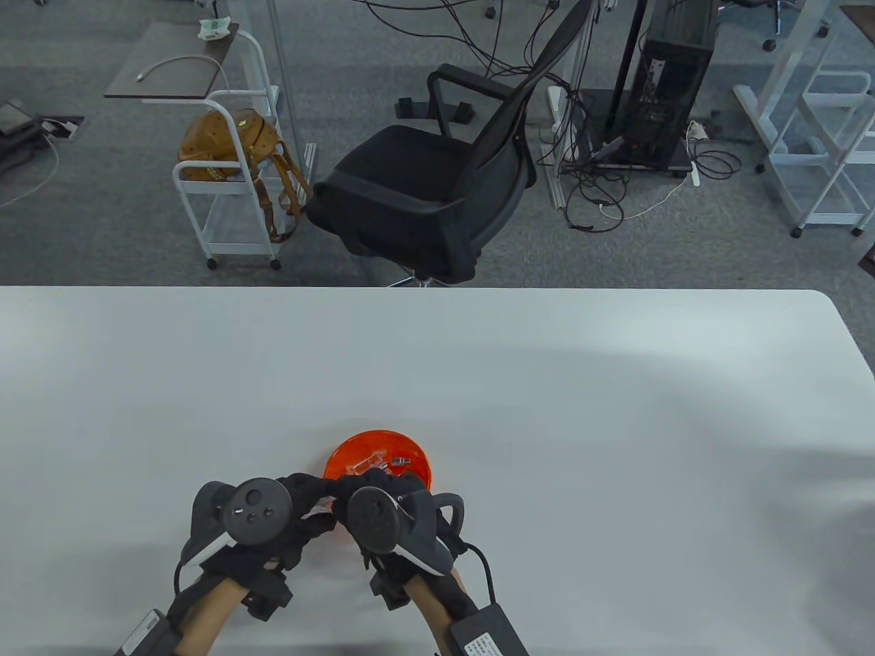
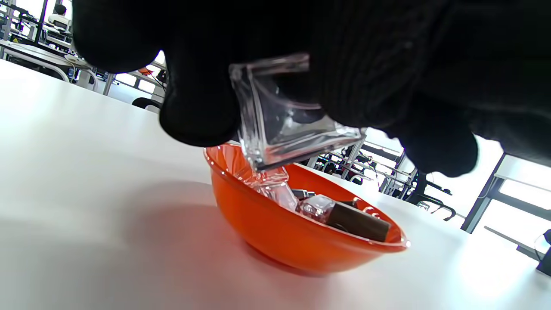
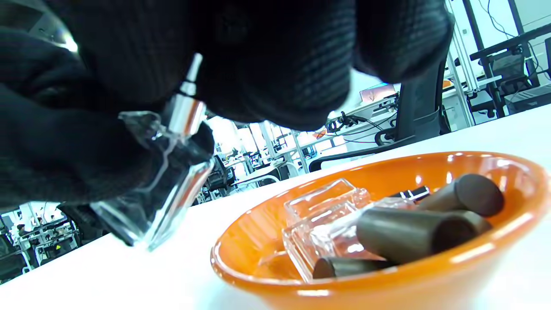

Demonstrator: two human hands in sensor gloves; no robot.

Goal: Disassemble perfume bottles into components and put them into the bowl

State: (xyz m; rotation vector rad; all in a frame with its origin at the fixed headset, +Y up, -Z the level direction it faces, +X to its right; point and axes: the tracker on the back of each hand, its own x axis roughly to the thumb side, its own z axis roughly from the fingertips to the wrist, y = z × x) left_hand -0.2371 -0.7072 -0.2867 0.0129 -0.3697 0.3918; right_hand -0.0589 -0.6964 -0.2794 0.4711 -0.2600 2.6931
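A clear square perfume bottle (image 2: 284, 125) hangs tilted just above the table, beside the near-left rim of the orange bowl (image 1: 418, 452). My left hand (image 1: 320, 497) grips its glass body (image 3: 159, 189). My right hand (image 1: 353, 486) closes over the top, its fingers (image 3: 267, 64) round the silver sprayer (image 3: 186, 113), whose white tip runs up between them. In the table view the bottle is hidden under both hands. The bowl (image 3: 387, 275) holds clear glass bottles (image 3: 323, 215), dark brown caps (image 3: 409, 234) and a small sprayer piece.
The white table (image 1: 547, 383) stretches wide to the right and behind the bowl, its far edge well beyond. Past that edge stand a black office chair (image 1: 424, 191) and a white cart with a brown bag (image 1: 229, 147).
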